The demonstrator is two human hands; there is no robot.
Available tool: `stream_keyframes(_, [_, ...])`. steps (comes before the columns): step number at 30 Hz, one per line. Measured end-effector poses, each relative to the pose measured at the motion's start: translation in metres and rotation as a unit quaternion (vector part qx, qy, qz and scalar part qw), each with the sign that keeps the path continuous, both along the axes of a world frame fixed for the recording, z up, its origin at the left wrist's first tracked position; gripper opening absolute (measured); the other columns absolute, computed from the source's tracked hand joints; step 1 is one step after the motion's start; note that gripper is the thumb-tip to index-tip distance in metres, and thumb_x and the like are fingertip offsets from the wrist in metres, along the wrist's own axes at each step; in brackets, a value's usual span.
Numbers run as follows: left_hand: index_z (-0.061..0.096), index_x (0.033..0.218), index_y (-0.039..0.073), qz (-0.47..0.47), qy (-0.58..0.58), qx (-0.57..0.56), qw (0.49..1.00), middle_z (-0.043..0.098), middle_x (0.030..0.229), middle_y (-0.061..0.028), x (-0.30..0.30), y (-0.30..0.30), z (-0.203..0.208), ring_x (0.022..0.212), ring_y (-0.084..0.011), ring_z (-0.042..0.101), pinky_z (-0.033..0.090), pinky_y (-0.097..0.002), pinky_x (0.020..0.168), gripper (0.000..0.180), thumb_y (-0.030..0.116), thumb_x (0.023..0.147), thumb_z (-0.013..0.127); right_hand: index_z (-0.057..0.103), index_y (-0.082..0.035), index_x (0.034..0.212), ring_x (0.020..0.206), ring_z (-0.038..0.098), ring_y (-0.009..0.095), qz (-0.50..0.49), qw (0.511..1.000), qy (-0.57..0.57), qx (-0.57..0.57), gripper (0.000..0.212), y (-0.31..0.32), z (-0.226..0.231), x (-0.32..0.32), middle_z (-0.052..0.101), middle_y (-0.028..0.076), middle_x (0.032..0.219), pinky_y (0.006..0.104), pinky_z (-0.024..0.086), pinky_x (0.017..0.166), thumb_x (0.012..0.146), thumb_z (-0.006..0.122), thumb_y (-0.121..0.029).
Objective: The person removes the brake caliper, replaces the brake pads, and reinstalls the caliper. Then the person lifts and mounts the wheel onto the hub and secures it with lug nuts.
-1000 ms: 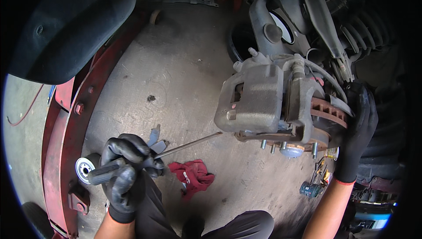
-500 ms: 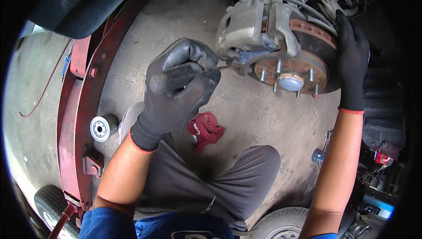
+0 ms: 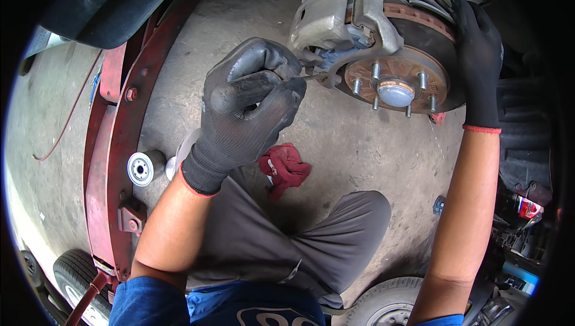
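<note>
Since half a second ago my left hand [image 3: 248, 101] has crept a little closer to the brake, and the view has settled lower over the hub; the right hand has barely shifted. Far left, the red steel frame [image 3: 111, 146] runs down the floor with a small oil filter [image 3: 142, 168] lying just beside it. My left hand is clenched in a fist around the dark handle of a screwdriver [image 3: 251, 89], whose thin shaft reaches right to the lower edge of the grey caliper [image 3: 326, 20], the tip hidden where it meets the bracket. Below it a red rag [image 3: 284, 167] lies on the concrete. Further right, the rusty disc [image 3: 413, 44] carries the studs, and my right hand [image 3: 479, 62] lies flat, fingers together, against the disc's far edge. I judge I am prying at the caliper; the next move calls for steady leverage while the right hand keeps the disc from turning.
</note>
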State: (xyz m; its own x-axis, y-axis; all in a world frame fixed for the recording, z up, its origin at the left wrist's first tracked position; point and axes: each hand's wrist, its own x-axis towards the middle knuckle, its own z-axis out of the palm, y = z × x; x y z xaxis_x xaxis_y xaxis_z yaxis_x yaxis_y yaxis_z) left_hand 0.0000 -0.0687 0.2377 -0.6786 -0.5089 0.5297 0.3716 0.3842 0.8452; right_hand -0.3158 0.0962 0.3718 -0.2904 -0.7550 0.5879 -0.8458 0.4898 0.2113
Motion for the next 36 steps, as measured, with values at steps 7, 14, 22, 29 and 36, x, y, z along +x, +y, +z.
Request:
stream_keyframes(7, [0.06,0.088,0.001,-0.027,-0.064,-0.056,0.996,0.06,0.086,-0.0113,-0.011,0.005,0.011,0.074,-0.0264,0.063,0.052,-0.036,0.066,0.017,0.0,0.075,0.071,0.068,-0.015,0.135,0.114,0.067,0.029,-0.033,0.993,-0.104,-0.051,0.035,-0.004,0.001,0.006,0.069,0.015,0.128,0.0354,0.049,0.098,0.108,0.052,-0.029])
stream_keyframes(14, [0.061,0.094,0.004,0.011,0.039,-0.155,0.987,0.06,0.098,-0.0148,-0.003,0.027,0.002,0.083,-0.0331,0.067,0.055,-0.0394,0.073,0.025,0.003,0.073,0.074,0.069,-0.011,0.132,0.108,0.068,0.027,-0.028,0.994,-0.084,-0.064,0.038,-0.007,0.003,0.012,0.071,0.016,0.12,0.0352,0.05,0.096,0.104,0.058,-0.034])
stream_keyframes(22, [0.059,0.086,0.001,0.077,0.053,-0.148,0.984,0.061,0.092,-0.014,-0.003,0.04,-0.002,0.078,-0.0322,0.065,0.054,-0.0376,0.069,0.019,-0.005,0.072,0.071,0.071,-0.014,0.13,0.106,0.069,0.029,-0.036,0.978,-0.165,-0.123,0.039,-0.01,0.001,0.018,0.072,0.015,0.119,0.0354,0.05,0.095,0.103,0.059,-0.038])
stream_keyframes(29, [0.057,0.085,0.002,0.089,0.053,-0.195,0.975,0.059,0.092,-0.0143,-0.009,0.043,-0.007,0.083,-0.0319,0.065,0.054,-0.0394,0.069,0.021,-0.005,0.07,0.07,0.072,-0.017,0.128,0.107,0.069,0.031,-0.067,0.986,-0.116,-0.096,0.035,-0.01,0.002,0.021,0.072,0.015,0.12,0.038,0.052,0.092,0.103,0.057,-0.037])
stream_keyframes(36, [0.061,0.09,0.007,0.048,0.048,-0.08,0.994,0.063,0.09,-0.0127,0.032,0.055,-0.018,0.088,-0.0293,0.065,0.056,-0.0392,0.075,0.023,-0.006,0.074,0.071,0.071,-0.005,0.123,0.099,0.072,0.031,-0.106,0.976,-0.142,-0.126,0.044,-0.014,0.003,0.034,0.075,0.018,0.107,0.0375,0.052,0.089,0.1,0.061,-0.041])
